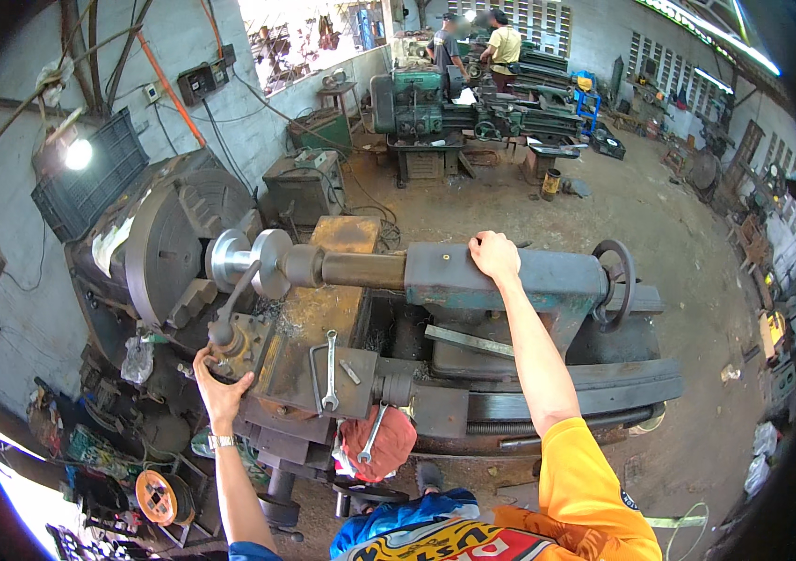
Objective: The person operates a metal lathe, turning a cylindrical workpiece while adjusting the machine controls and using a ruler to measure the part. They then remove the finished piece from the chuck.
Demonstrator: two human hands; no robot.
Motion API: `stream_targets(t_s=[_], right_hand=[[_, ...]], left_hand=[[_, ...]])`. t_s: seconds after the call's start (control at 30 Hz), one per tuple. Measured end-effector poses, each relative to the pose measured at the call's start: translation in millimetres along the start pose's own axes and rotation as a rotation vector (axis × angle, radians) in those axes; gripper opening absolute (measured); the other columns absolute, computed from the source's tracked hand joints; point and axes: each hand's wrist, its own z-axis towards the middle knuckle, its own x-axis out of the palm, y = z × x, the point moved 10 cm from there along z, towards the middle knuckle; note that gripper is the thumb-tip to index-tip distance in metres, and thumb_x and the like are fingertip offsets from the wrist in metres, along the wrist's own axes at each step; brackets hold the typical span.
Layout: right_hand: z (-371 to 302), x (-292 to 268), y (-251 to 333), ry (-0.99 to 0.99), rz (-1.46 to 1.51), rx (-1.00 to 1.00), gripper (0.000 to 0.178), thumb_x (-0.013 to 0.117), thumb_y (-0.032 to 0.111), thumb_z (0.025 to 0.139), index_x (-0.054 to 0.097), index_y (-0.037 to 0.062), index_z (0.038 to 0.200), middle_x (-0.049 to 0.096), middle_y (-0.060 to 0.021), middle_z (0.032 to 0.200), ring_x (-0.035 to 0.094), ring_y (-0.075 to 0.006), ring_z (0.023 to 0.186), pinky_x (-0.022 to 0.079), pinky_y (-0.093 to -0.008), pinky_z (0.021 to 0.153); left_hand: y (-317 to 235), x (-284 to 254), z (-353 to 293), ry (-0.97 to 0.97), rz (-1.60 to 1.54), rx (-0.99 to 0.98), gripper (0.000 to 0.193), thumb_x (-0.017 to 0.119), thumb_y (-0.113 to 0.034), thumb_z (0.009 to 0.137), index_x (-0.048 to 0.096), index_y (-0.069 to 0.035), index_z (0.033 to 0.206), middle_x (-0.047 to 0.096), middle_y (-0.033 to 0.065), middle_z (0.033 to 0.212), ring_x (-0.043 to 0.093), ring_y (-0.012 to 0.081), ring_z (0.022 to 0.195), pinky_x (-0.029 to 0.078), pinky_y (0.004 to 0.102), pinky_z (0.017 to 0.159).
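A large lathe lies before me. My left hand [220, 388] rests at the near corner of the tool post [239, 346], thumb and fingers spread against it. The tool post's lever handle [241, 294] rises beyond that hand. My right hand [494, 255] lies on top of the grey-green tailstock [548, 273], its fingers bent over the far edge. Between chuck [166, 257] and tailstock quill [365, 270] sits a shiny stepped metal workpiece [270, 262]. On the carriage lie a combination wrench [331, 369] and a bent hex key [314, 379].
A second wrench [373, 435] lies on a red cloth [393, 444] near my body. The tailstock handwheel [614, 285] stands at the right. A lit bulb [78, 154] hangs at the left. Two people [503, 51] stand by another green lathe [417, 103] at the back.
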Motion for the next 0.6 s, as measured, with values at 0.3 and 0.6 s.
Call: stream_targets(t_s=[0.3, 0.6], right_hand=[[-2, -3, -2, 0.002, -0.019, 0.003, 0.036, 0.056, 0.035, 0.092, 0.076, 0.009, 0.105, 0.072, -0.0225, 0.105, 0.069, -0.0402, 0.101, 0.054, -0.0493, 0.092], [2, -1, -1, -0.041, -0.101, -0.023, 0.04, 0.051, 0.035, 0.094, 0.074, 0.0074, 0.111, 0.071, -0.0237, 0.111, 0.068, -0.0429, 0.104, 0.053, -0.0514, 0.093]], left_hand=[[-13, -4, 7, 0.21, -0.092, -0.114, 0.1, 0.091, -0.023, 0.066, 0.04, -0.001, 0.149, 0.055, 0.0186, 0.139, 0.052, 0.0312, 0.13, 0.038, 0.0399, 0.114], [-90, 30, 103, 0.269, 0.175, 0.105, 0.073, 0.071, -0.044, 0.09, 0.051, 0.006, 0.141, 0.057, 0.0278, 0.139, 0.053, 0.0379, 0.133, 0.04, 0.0414, 0.112]])
